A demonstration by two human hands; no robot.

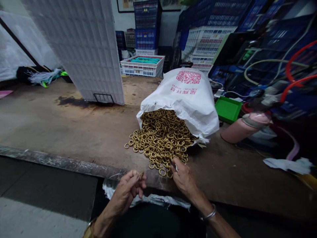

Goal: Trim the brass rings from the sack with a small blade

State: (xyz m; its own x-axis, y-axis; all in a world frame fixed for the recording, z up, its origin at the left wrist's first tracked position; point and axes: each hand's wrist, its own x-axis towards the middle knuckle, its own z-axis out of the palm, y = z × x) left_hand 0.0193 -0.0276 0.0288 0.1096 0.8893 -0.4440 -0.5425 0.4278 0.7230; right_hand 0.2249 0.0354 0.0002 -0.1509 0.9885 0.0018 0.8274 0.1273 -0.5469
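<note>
A heap of brass-coloured rings (162, 138) spills from the mouth of a white sack (183, 96) lying on the worktable. My left hand (127, 188) is at the table's front edge, thumb and fingers pinched on a single ring (141, 175). At the near right side of the heap, my right hand (184, 177) has its fingers closed, the fingertips beside the outermost rings. Something small, partly dark and partly pale, shows between them, too hidden to name. Below my hands, white plastic (158, 199) edges a dark opening.
A grey ribbed panel (84, 49) stands upright on the table (44, 122) at the left. Right of the sack are a green tray (228, 109), a pink cylinder (245, 127) and hoses. A white crate (142, 68) and stacked blue crates (147, 23) stand behind.
</note>
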